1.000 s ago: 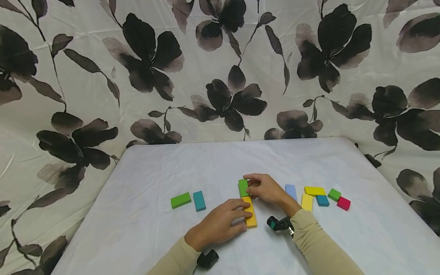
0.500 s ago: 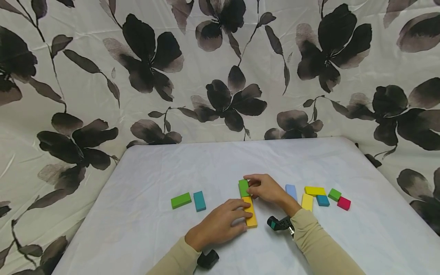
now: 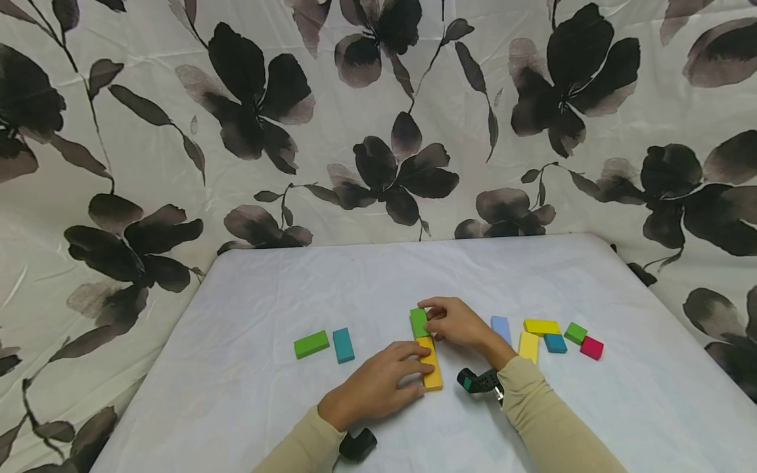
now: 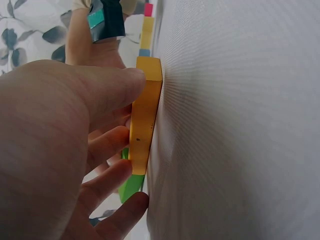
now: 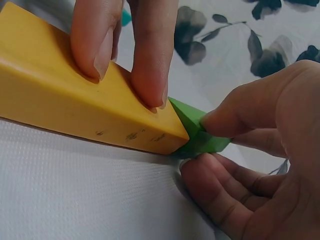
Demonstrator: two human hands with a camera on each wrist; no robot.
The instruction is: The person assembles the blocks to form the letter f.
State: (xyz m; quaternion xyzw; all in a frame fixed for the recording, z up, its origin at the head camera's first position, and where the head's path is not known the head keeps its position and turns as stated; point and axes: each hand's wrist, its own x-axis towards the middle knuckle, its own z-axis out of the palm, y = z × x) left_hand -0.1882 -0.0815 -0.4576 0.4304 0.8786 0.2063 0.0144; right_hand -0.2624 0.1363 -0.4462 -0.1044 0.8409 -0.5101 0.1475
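An orange-yellow block (image 3: 434, 378) lies lengthwise on the white table, with a shorter green block (image 3: 418, 322) end to end against its far end. My left hand (image 3: 383, 382) rests over the orange-yellow block. In the right wrist view two of its fingertips (image 5: 151, 95) press on the block's top. The left wrist view has the thumb (image 4: 127, 85) at the near end and the other fingers loosely spread. My right hand (image 3: 460, 323) pinches the green block between thumb and fingers; in the right wrist view its fingers partly hide that block.
To the left lie a green block (image 3: 311, 344) and a teal block (image 3: 344, 345). Right of my right hand are a light blue block (image 3: 500, 330), two yellow blocks (image 3: 541, 326), a blue block (image 3: 555, 343), a small green block (image 3: 575, 332) and a red block (image 3: 591, 348). Floral cloth (image 3: 331, 131) hangs behind.
Almost nothing differs. My right hand and wrist have shifted very slightly; both blocks under my hands stay in place.
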